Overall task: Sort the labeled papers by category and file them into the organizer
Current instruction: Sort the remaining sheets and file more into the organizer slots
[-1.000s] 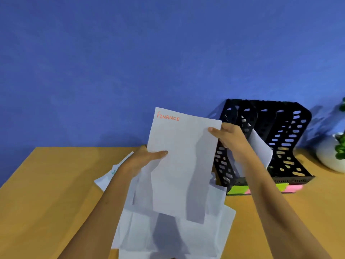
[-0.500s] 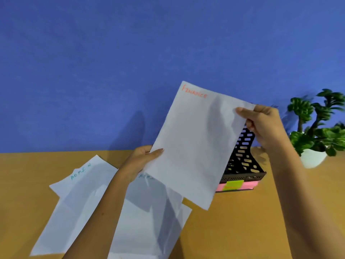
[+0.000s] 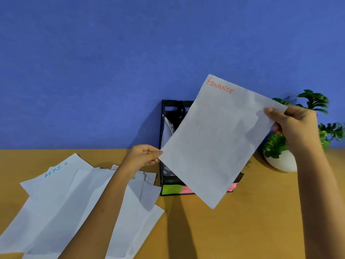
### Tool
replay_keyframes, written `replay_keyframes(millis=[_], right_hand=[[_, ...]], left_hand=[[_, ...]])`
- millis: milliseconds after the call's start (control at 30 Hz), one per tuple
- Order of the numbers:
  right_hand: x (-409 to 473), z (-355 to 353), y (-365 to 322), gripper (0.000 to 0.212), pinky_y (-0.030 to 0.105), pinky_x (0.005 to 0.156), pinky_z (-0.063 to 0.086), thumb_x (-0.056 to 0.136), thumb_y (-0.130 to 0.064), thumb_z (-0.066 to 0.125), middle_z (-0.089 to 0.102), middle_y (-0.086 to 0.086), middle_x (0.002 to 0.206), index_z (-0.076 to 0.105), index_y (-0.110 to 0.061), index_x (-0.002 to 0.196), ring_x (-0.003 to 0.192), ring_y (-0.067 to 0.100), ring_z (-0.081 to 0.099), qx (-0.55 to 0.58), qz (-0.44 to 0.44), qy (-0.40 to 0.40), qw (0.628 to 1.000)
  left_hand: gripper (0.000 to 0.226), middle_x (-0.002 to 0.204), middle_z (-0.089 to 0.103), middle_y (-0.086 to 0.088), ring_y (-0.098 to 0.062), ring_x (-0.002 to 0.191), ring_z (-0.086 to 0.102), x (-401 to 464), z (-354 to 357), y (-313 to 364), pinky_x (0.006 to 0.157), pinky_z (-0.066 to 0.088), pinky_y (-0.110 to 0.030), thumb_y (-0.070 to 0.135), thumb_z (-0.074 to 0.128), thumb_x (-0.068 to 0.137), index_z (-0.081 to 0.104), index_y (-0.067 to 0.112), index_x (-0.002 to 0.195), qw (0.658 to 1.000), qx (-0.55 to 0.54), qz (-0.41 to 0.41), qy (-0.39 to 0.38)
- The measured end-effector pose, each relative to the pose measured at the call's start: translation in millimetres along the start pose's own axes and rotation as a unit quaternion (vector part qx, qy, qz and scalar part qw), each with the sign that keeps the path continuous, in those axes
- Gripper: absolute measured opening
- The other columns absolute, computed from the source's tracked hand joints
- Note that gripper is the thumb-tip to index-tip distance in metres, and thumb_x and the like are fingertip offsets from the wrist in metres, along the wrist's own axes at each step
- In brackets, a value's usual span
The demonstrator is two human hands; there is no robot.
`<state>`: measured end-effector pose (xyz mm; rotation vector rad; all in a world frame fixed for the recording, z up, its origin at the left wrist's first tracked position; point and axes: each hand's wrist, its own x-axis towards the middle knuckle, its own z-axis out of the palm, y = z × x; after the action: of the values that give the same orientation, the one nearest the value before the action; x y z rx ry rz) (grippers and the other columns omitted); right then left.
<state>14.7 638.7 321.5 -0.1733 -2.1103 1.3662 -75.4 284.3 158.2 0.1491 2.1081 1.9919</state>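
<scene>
A white sheet marked FINANCE in red is held tilted in the air in front of the black perforated organizer. My right hand pinches its upper right edge. My left hand pinches its left corner. The sheet hides most of the organizer; a white paper stands in its left slot, and green and pink sticky labels show on its front base. A loose pile of white papers lies on the table at the left, the top one marked ADMIN in teal.
The wooden table meets a blue wall behind. A green plant in a white pot stands right of the organizer, close behind my right hand.
The FINANCE sheet has moved right and now hangs in front of the organizer. My left hand has shifted from the sheet's left side to its lower left corner. The view has swung.
</scene>
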Motion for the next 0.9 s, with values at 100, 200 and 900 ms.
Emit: replay_keyframes(millis=[100,200,900], right_hand=[[5,-24,-9,0.021,0.013,0.038,0.041,0.081,-0.033,0.070,0.059,-0.005,0.045,0.068,-0.015,0.071,0.036,0.006,0.046,-0.057,-0.043,0.003,0.997],[15,-49,-16,0.024,0.019,0.041,0.045,0.078,-0.044,0.067,0.061,0.000,0.048,0.068,-0.022,0.070,0.039,0.011,0.051,-0.129,-0.061,0.017,0.990],[43,65,32,0.023,0.026,0.047,0.013,0.090,-0.006,0.056,0.053,0.023,0.064,0.062,0.009,0.073,0.054,0.025,0.036,-0.394,-0.212,0.043,0.893]], left_hand=[[0.006,0.076,0.075,-0.001,-0.007,0.069,0.068,3,10,-7,0.065,0.057,-0.018,0.019,0.075,0.079,0.075,0.016,0.084,1.000,-0.010,-0.010,-0.009],[0.002,0.075,0.075,-0.005,-0.011,0.066,0.068,9,16,-20,0.061,0.057,-0.018,0.017,0.073,0.082,0.074,0.016,0.083,0.999,0.008,-0.030,0.020],[0.048,0.134,0.057,-0.010,-0.030,0.126,0.049,38,82,-107,0.105,0.038,-0.039,0.044,0.025,0.101,0.051,0.017,0.131,0.952,0.238,-0.132,0.142]])
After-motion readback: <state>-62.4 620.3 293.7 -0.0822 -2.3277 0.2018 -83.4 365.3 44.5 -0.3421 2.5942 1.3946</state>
